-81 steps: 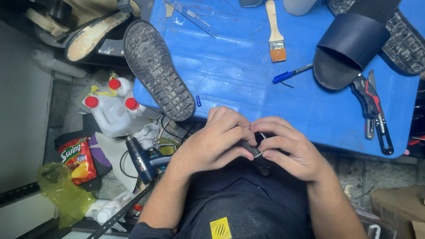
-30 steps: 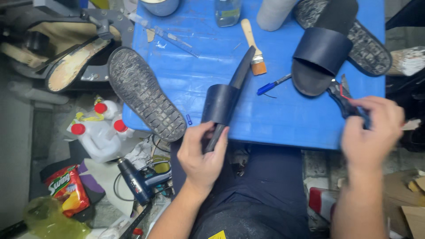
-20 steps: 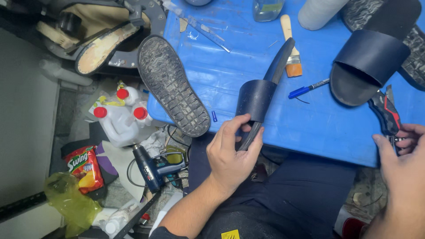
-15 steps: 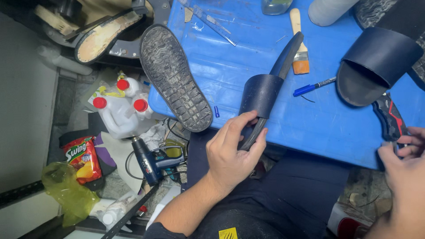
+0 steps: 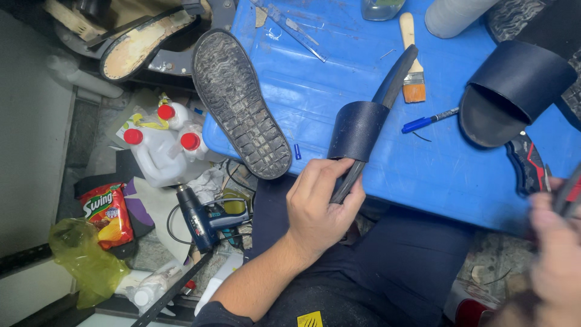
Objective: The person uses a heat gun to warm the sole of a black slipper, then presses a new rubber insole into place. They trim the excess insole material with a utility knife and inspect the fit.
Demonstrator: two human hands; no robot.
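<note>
The left hand (image 5: 321,209) keeps its closed grip on the heel end of a dark blue slide sandal (image 5: 363,127), held on edge over the near side of the blue table (image 5: 339,72), much as half a second ago. The right hand (image 5: 554,254), blurred at the frame's right edge, has lifted the pliers (image 5: 566,194) it was reaching for earlier; how tightly it holds them I cannot tell. Farther out lie a blue pen (image 5: 426,120), a paintbrush (image 5: 411,57), a second sandal (image 5: 514,88) and a black shoe sole (image 5: 239,103), unmoved.
</note>
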